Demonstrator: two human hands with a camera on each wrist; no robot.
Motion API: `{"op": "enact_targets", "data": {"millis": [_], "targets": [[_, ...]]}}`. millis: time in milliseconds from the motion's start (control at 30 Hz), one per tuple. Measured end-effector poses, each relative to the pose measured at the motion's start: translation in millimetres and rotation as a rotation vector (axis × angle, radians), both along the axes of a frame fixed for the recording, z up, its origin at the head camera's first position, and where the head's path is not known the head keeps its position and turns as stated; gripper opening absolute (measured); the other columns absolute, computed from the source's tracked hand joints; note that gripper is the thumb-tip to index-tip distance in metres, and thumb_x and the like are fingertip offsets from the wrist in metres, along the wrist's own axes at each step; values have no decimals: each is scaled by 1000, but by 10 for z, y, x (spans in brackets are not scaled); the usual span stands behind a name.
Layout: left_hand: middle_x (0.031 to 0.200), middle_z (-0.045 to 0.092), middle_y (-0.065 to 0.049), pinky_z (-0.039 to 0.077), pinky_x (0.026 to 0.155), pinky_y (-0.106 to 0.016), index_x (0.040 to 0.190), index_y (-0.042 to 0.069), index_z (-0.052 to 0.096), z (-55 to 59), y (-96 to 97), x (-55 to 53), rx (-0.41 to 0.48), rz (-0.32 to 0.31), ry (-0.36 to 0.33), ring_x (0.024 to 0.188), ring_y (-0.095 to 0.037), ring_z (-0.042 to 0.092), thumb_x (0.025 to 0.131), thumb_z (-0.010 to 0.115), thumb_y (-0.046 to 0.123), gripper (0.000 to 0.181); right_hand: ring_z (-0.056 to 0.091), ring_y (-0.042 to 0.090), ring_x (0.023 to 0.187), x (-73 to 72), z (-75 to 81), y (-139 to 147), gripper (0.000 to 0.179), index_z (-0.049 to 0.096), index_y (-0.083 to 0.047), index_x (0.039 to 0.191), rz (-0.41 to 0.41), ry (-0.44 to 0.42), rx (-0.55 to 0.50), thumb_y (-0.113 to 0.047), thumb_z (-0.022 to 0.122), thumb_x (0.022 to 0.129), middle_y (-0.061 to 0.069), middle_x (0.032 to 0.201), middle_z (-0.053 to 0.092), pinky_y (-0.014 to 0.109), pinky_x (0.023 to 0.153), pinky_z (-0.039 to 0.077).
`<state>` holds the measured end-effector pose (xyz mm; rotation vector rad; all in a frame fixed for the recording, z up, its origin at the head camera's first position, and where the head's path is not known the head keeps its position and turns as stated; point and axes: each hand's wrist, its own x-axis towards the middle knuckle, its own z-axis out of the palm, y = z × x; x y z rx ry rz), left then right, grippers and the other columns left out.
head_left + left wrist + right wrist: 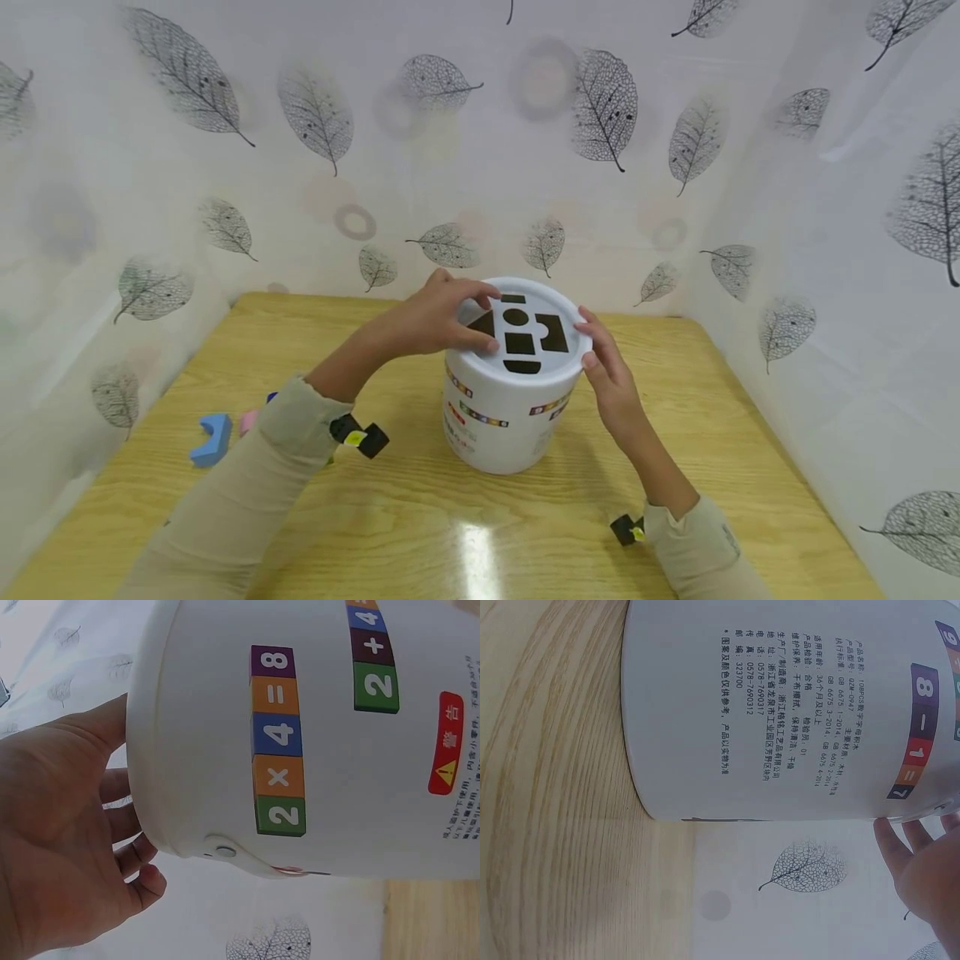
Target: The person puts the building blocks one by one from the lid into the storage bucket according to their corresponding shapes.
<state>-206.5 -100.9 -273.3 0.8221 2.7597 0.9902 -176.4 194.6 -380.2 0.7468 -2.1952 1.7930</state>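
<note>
A white bucket [495,425] stands upright on the wooden table, printed with coloured number tiles. Its white lid [551,362] has several cut-out holes of different shapes. My left hand [435,317] is over the lid's left side, thumb and forefinger spread apart around a dark angular hole [483,325]. No block shows between them. At the opposite side, my right hand [611,375] holds the lid's rim, with fingertips over the edge. The left wrist view shows the left hand [67,825] at the lid's edge, beside the bucket's handle joint [223,851].
Left of the bucket lie a blue notched block [213,440] and a pink block [248,422], the pink one partly behind the left sleeve [247,483]. A leaf-patterned curtain [465,167] surrounds the table [405,533] at the back and sides.
</note>
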Motion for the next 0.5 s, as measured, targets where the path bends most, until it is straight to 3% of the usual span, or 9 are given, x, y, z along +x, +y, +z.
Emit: {"op": "enact_targets", "data": {"millis": [300, 500], "targets": [[144, 53, -2, 38, 108, -55, 140, 18, 58, -44, -193, 105, 124, -11, 40, 136, -27, 35, 91, 75, 39, 55, 17, 24, 156, -6, 4, 2, 41, 41, -7, 148, 20, -5, -12, -19, 37, 109, -4, 167, 23, 15, 114, 30], [135, 60, 1, 46, 90, -43, 134, 18, 62, -97, -380, 214, 191, 31, 127, 118, -24, 52, 98, 65, 38, 41, 17, 25, 156, -2, 3, -4, 41, 41, -6, 148, 22, -1, -8, -18, 38, 109, -1, 167, 22, 16, 115, 30]]}}
